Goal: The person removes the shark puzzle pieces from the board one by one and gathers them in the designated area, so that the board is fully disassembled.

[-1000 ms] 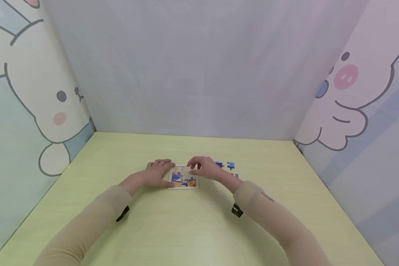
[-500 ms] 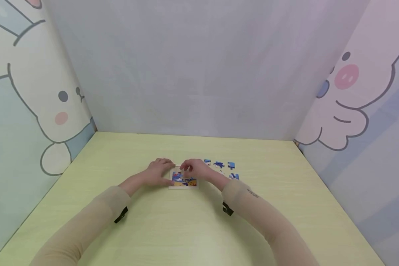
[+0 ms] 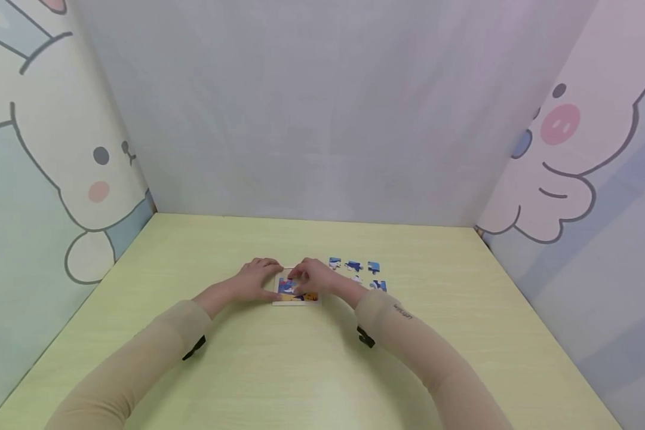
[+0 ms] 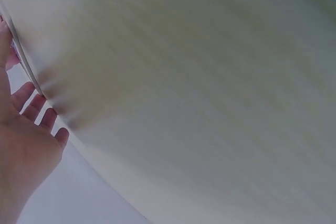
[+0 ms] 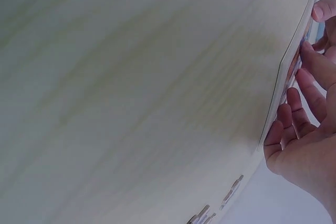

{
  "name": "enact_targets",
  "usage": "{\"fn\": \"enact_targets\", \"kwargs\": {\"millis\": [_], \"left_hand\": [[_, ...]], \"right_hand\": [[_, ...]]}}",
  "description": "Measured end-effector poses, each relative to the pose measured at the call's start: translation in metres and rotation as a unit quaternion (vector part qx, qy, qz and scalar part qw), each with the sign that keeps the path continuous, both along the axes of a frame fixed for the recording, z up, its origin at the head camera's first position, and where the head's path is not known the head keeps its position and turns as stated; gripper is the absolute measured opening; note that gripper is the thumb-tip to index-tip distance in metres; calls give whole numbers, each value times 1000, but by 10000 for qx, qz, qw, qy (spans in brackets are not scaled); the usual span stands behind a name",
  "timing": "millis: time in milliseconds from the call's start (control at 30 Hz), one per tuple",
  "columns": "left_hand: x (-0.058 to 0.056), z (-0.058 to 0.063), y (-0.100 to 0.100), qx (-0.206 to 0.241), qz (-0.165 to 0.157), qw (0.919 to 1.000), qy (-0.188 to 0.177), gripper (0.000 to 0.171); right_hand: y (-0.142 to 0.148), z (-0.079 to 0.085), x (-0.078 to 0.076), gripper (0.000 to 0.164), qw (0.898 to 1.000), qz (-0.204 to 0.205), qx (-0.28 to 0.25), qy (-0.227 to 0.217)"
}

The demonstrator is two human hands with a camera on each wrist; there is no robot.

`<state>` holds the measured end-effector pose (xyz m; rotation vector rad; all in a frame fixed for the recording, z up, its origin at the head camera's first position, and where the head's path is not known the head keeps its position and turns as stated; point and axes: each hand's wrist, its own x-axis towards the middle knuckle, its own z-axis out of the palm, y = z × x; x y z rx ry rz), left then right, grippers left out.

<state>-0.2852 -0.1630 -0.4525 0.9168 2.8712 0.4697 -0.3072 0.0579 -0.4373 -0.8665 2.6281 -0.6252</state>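
A small jigsaw tray (image 3: 297,303) with a pale rim lies on the table, its lower part filled with a blue and yellow picture (image 3: 287,288). My left hand (image 3: 254,280) rests at the tray's left edge, thumb at the lower corner and fingers spread at the upper one. The left wrist view shows those fingers (image 4: 34,107) along the tray's edge. Over the picture, my right hand (image 3: 318,276) bends down, thumb and forefinger pinching a puzzle piece that they mostly hide. From the right wrist, thumb and forefinger meet the picture's surface, other fingers (image 5: 286,116) curled near the tray's rim (image 5: 280,85).
Several loose blue and white puzzle pieces (image 3: 354,266) lie right of the tray, partly behind the right wrist; some (image 5: 202,215) show in the right wrist view. Pale yellow table (image 3: 301,358) spreads around. Cloth walls (image 3: 322,119) stand behind and on both sides.
My right hand has moved left and down over the picture, uncovering more loose pieces behind it. My left hand stays at the tray's left edge.
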Motion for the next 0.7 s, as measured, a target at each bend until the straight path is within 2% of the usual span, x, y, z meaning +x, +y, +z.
{"fn": "enact_targets", "kwargs": {"millis": [267,500,700], "left_hand": [[0,4,0,-91,-2,10000,-20,77],[4,8,3,-38,25,9999,-152,76],[4,7,4,-26,51,9999,-150,76]], "right_hand": [[-2,5,0,36,9997,-93,21,-238],[-3,4,-1,34,9983,-67,-328,-486],[0,1,-1,21,9931,-286,-787,-826]]}}
